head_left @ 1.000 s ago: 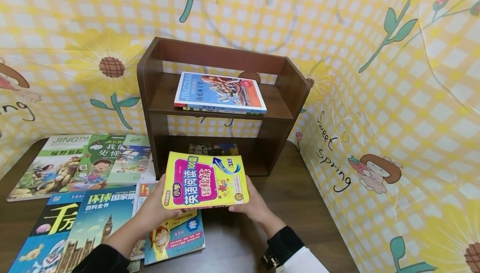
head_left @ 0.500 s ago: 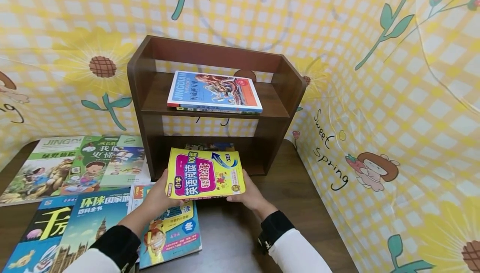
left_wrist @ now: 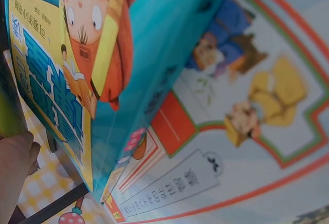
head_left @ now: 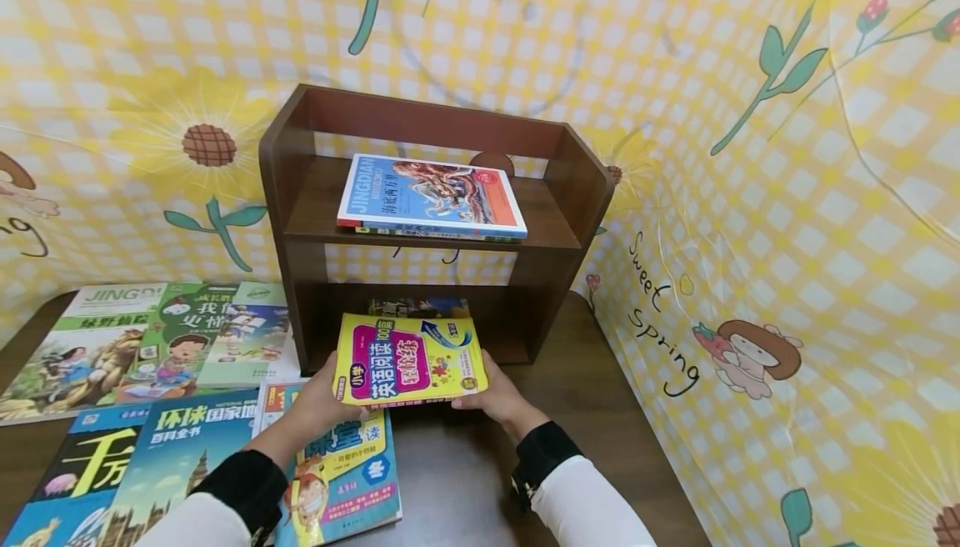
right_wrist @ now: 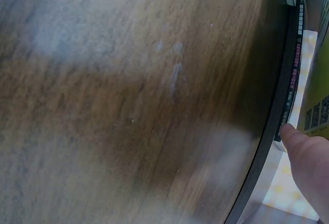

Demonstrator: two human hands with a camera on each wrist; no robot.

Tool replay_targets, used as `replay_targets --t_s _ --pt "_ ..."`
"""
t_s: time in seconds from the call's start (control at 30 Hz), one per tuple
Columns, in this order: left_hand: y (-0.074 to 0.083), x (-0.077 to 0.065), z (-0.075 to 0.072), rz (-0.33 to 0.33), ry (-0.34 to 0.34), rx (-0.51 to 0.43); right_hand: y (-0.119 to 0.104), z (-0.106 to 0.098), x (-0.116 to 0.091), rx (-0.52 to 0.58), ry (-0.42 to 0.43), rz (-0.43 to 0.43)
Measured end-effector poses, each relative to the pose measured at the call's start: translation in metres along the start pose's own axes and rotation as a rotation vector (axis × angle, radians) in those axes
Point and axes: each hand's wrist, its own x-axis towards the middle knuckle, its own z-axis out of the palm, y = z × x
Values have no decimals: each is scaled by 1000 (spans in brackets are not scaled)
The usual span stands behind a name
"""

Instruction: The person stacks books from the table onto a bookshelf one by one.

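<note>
A yellow book point(head_left: 408, 361) with a pink panel on its cover is held between both hands, cover up, in front of the lower compartment of the brown bookshelf point(head_left: 573, 193). My left hand point(head_left: 315, 405) grips its left side, and my right hand point(head_left: 498, 397) grips its right side near the front corner. Only part of each hand shows in its wrist view. Behind the yellow book, another book point(head_left: 450, 307) lies in the lower compartment, mostly hidden. On the upper shelf lies a small stack topped by a blue and orange book point(head_left: 438, 193).
Several books lie to the left on the table point(head_left: 600, 439), among them a green one point(head_left: 180, 338) and a blue one with a clock tower point(head_left: 180, 455). A light-blue book point(head_left: 352, 489) lies below my left forearm. Patterned cloth point(head_left: 750, 197) covers the walls behind and right.
Both hands have carried the yellow book a little farther away, toward the lower compartment. More of the light-blue book shows beneath it. The head view has shifted slightly.
</note>
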Motion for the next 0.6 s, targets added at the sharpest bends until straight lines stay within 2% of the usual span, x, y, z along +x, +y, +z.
replay_targets --t_s 0.3,0.6 --pt "2 3 2 -62 -11 -8 4 0 6 -31 89 74" --pt "-2 10 9 -113 20 23 -1 2 8 -73 93 20"
